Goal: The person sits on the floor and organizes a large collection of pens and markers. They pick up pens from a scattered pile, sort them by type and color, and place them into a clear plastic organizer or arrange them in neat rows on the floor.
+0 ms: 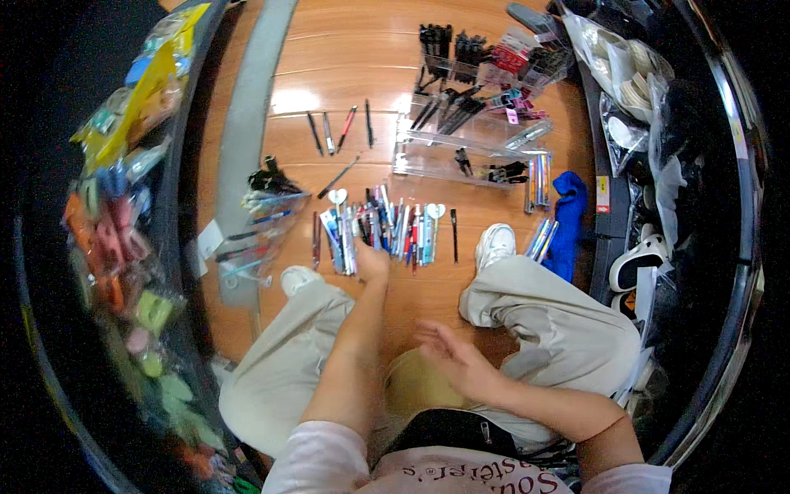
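Note:
My left hand [373, 260] reaches to the near side of a row of assorted pens [401, 225] on the wood-patterned floor [345, 68]. Its fingertips are among the pens, and whether they grip one is hidden. Held back above my lap, my right hand [447, 355] is slightly blurred, with fingers extended and nothing in it. Two pens topped with white hearts stand out in the row, one heart [337, 196] at the left and another [436, 211] at the right. A dark pen [455, 236] lies apart to the right, a brownish one [316, 239] to the left.
Several single pens [347, 128] lie farther out. Clear plastic trays [460, 157] hold bundled black pens at the back right. A transparent bag of pens [262, 228] sits left, a blue cloth [565, 225] right. Shelves with packaged slippers [636, 80] flank both sides; my shoes [495, 246] are near the pens.

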`<state>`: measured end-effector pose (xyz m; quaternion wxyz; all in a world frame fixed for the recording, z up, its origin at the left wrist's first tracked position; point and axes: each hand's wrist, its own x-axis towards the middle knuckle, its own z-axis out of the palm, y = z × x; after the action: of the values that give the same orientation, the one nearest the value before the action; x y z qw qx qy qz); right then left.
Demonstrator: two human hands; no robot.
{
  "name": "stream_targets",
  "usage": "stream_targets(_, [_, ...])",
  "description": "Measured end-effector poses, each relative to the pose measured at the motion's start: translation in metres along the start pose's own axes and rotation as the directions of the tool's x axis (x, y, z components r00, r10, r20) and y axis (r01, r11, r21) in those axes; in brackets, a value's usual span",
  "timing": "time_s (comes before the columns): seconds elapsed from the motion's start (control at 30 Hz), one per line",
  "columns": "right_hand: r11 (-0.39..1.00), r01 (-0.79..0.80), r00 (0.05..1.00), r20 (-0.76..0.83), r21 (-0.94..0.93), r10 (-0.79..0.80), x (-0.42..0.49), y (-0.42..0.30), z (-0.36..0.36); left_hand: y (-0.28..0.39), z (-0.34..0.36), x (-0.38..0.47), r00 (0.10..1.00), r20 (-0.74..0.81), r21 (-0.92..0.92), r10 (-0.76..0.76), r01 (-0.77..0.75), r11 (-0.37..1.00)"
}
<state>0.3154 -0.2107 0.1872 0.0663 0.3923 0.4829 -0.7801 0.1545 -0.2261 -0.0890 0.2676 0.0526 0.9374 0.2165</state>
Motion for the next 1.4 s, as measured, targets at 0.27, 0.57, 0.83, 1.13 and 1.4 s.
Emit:
stream_targets(0.27, [0.964, 0.168, 0.978, 0.088, 0.208, -0.190, -0.025, -0.037, -0.018, 0.016, 0.018, 0.012, 1.000, 0.002, 0.202, 0.015, -0.015, 0.979])
stream_targets(0.57, [0.522, 0.514, 0.786, 0.130, -0.681, -0.605, -0.071, -0.119, -0.125, 0.021, -0.043, 0.044, 0.819, 0.388, 0.272, 0.423, -0.540, 0.796])
stream_targets(0.83, [0.593, -0.273, 0.789, -0.529, -0.758, -0.313, 0.035, 0.004, -0.402, 0.147, -0.198, -0.079, 0.504, 0.754, 0.238, 0.422, -0.808, 0.539])
stream_targets(1.13, [0.561, -0.505, 0.720, -0.679, -0.656, -0.146, 0.186, 0.084, -0.431, 0.142, -0.242, -0.142, 0.718, 0.374, 0.307, 0.587, -0.693, 0.652])
stream_targets(1.4, [0.590, -0.735, 0.429, -0.903, -0.334, 0.023, 0.223, 0.082, -0.402, 0.138, -0.223, -0.117, 0.664, 0.478, 0.306, 0.575, -0.740, 0.599])
